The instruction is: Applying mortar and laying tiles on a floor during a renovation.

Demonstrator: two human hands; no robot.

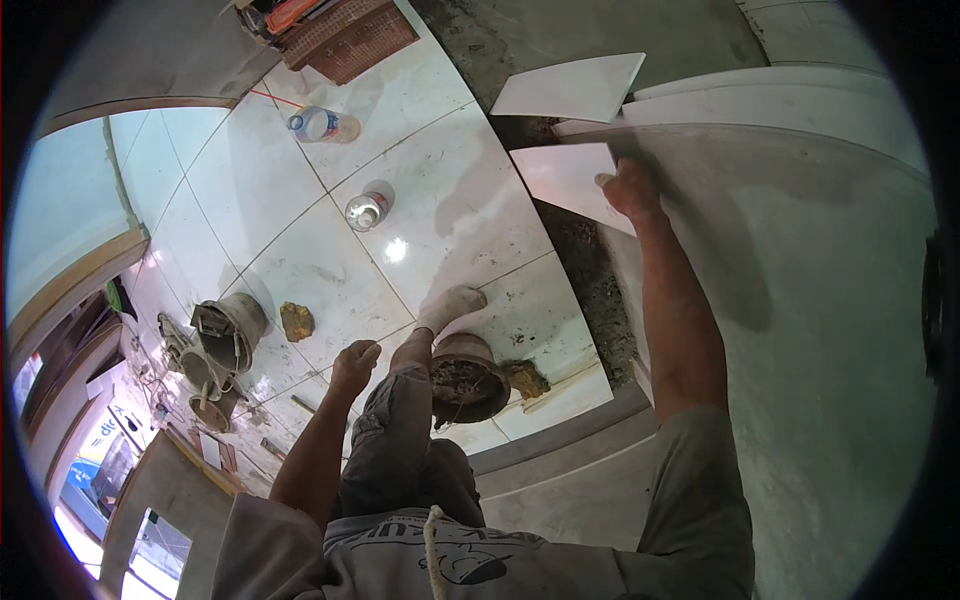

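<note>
My right hand (628,188) grips the right edge of a white tile (560,175) beside the dark, rough strip (585,265) along the floor's edge. A second white tile (565,88) lies above it. My left hand (355,365) is closed in the air near my left leg, and what it holds, if anything, is hidden. My sock-covered foot (450,310) is on the tiled floor (385,150) next to a bucket of dark material (467,390).
A plastic bottle (325,125) and a clear container (367,208) stand on the tiles. More buckets (238,330) with tools sit at left by yellowish rubble (297,322). A woven crate (345,45) is at the top. A grey wall (800,350) rises at right.
</note>
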